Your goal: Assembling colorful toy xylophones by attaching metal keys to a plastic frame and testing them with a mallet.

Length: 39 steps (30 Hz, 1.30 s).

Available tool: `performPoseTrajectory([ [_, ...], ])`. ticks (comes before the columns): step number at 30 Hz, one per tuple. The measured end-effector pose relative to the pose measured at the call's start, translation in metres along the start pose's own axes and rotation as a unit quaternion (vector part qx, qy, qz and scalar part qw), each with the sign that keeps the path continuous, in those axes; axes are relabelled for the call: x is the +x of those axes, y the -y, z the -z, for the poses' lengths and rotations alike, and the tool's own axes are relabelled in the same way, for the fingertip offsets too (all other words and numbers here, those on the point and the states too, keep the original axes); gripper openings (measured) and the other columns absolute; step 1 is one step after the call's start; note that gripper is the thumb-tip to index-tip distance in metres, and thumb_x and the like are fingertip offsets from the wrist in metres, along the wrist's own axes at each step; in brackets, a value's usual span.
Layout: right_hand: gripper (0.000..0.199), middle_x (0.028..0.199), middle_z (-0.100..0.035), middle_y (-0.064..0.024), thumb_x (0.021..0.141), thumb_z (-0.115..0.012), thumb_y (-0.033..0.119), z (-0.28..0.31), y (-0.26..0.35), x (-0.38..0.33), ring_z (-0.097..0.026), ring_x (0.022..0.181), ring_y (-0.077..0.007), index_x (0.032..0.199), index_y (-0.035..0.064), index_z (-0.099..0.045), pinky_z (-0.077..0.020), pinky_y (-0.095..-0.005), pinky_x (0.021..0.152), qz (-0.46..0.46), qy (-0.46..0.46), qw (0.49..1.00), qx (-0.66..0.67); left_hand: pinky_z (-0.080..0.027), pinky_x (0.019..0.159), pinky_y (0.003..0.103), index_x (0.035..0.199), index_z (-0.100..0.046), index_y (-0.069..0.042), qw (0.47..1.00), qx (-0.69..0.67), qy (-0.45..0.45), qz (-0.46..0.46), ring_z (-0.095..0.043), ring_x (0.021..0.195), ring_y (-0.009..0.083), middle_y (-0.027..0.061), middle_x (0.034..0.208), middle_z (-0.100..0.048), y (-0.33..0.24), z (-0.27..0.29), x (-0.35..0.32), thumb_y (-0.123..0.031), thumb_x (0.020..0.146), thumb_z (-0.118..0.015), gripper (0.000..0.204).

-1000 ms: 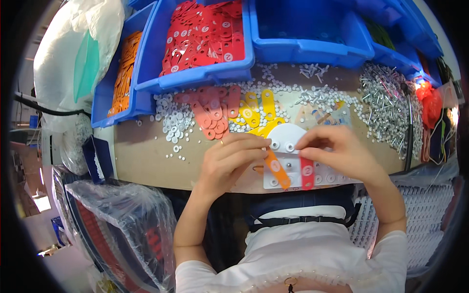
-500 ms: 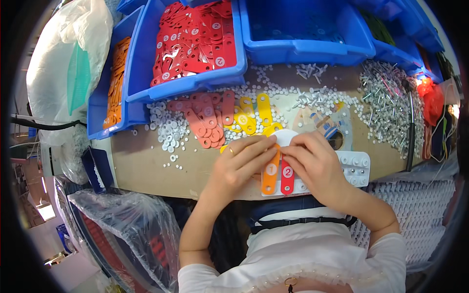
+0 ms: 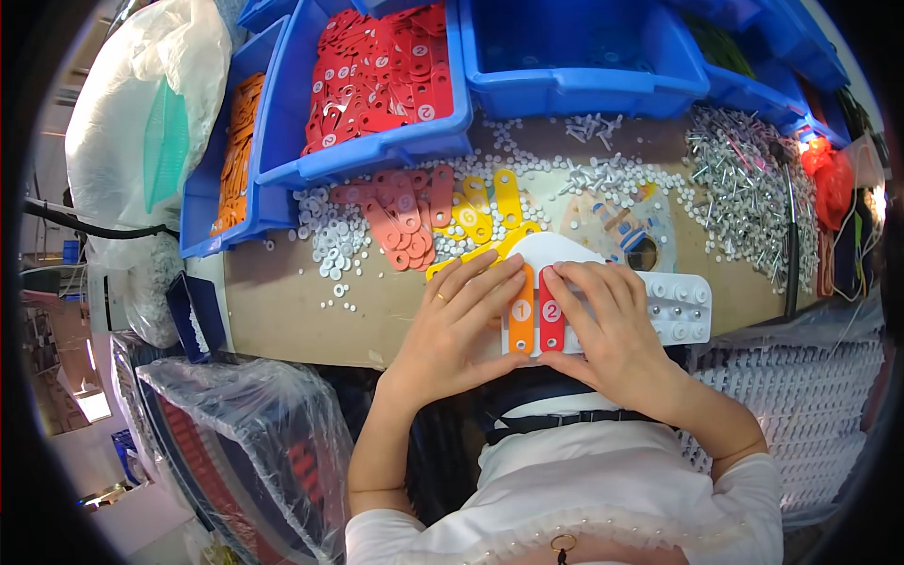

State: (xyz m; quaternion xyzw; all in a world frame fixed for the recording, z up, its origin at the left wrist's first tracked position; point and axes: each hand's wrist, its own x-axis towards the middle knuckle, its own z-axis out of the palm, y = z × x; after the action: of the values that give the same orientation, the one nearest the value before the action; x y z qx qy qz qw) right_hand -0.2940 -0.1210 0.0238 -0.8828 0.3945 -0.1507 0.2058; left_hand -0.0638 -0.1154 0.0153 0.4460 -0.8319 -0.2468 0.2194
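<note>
A white plastic base with rows of round studs lies at the table's near edge. On its left part an orange strip and a red strip, both with holed ends, lie side by side. My left hand spans the orange strip, fingertips at its far end and thumb at its near end. My right hand grips the red strip likewise, its palm covering the middle of the base. Behind them sits a rounded white piece; its join to the base is hidden.
Blue bins hold red strips and orange strips. Beyond my hands lie pink strips, yellow strips and scattered white washers. Metal rivets heap at right, beside a dark upright rod.
Both thumbs have moved down to the strips' near ends, and the fingers spread from their pinch at the far ends. The orange strip now stands straighter, parallel to the red one.
</note>
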Motion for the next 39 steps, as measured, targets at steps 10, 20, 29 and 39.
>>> performPoseTrajectory([
  [10,0.075,0.130,-0.045,-0.0153,0.074,-0.076,0.038,0.015,-0.010,-0.003,-0.043,0.121,-0.0320,0.133,0.0003,-0.048,-0.0293,-0.0506,0.103,0.031,0.013,0.998,0.049,-0.034,0.109,0.047,0.136,-0.047,-0.004,0.998,-0.055,0.012,0.004,-0.042,0.132,0.0361,0.0145,0.143,-0.045,-0.016,0.017,0.019,-0.025,0.071,-0.081,0.076],
  [20,0.032,0.119,-0.062,-0.0139,0.086,-0.066,0.012,0.122,-0.163,0.057,-0.057,0.111,-0.0313,0.115,0.0013,-0.062,-0.0424,-0.0396,0.097,-0.056,-0.263,0.952,-0.149,-0.052,0.077,0.045,0.090,-0.070,-0.001,0.987,0.157,0.021,-0.038,-0.064,0.087,0.0390,0.0190,0.091,-0.067,0.038,0.034,0.274,-0.021,0.084,-0.065,0.020],
  [29,0.027,0.103,-0.066,-0.0202,0.082,-0.065,0.017,0.200,-0.316,0.075,-0.063,0.100,-0.0348,0.102,-0.0021,-0.067,-0.0487,-0.0415,0.086,-0.237,-0.052,0.964,-0.110,-0.054,0.074,0.047,0.074,-0.068,-0.001,0.960,0.273,0.043,-0.050,-0.066,0.082,0.0388,0.0219,0.084,-0.068,0.060,-0.030,0.343,-0.018,0.072,-0.073,0.018],
  [39,0.043,0.127,-0.058,-0.0203,0.080,-0.064,0.022,0.179,-0.377,0.117,-0.053,0.121,-0.0321,0.117,-0.0005,-0.062,-0.0420,-0.0382,0.103,-0.321,0.153,0.898,-0.260,-0.052,0.075,0.044,0.086,-0.067,0.001,0.969,0.239,-0.007,0.062,-0.066,0.084,0.0358,0.0228,0.088,-0.066,0.049,0.025,0.296,-0.014,0.076,-0.066,0.018],
])
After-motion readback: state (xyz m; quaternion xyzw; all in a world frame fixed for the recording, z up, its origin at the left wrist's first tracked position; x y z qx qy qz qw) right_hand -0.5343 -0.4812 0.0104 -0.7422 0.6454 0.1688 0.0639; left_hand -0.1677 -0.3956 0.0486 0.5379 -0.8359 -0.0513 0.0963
